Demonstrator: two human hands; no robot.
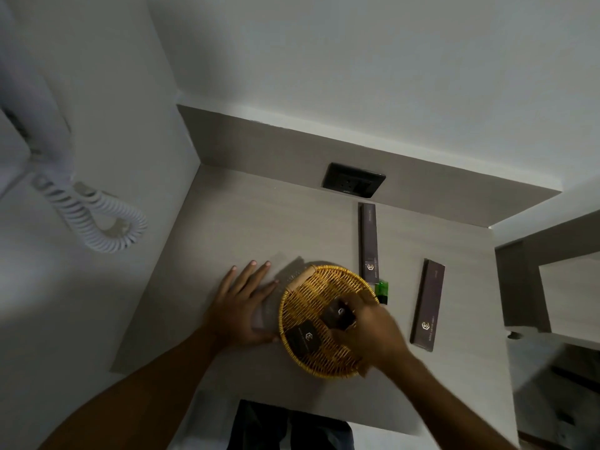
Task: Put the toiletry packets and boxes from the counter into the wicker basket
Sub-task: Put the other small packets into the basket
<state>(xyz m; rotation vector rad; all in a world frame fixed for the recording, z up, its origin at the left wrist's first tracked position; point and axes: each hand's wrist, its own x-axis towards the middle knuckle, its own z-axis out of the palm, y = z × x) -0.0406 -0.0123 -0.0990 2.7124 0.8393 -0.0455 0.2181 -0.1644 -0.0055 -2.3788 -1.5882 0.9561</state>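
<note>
A round wicker basket (pixel 318 287) sits on the grey counter (pixel 259 222). One small dark packet (pixel 303 339) lies inside it near the front left. My right hand (pixel 373 332) is over the basket, fingers closed on a second small dark packet (pixel 337 315). My left hand (pixel 242 303) lies flat with spread fingers on the counter, on top of a pale flat packet (pixel 264 315) beside the basket's left rim. Two long dark boxes lie on the counter: one (pixel 368 241) behind the basket, one (pixel 428 305) to its right. A small green item (pixel 382 287) peeks out behind the rim.
A black wall socket (pixel 354 180) sits in the low backsplash. A white wall phone with a coiled cord (pixel 97 219) hangs on the left wall. A raised ledge (pixel 532 280) bounds the counter on the right. My legs show below the front edge.
</note>
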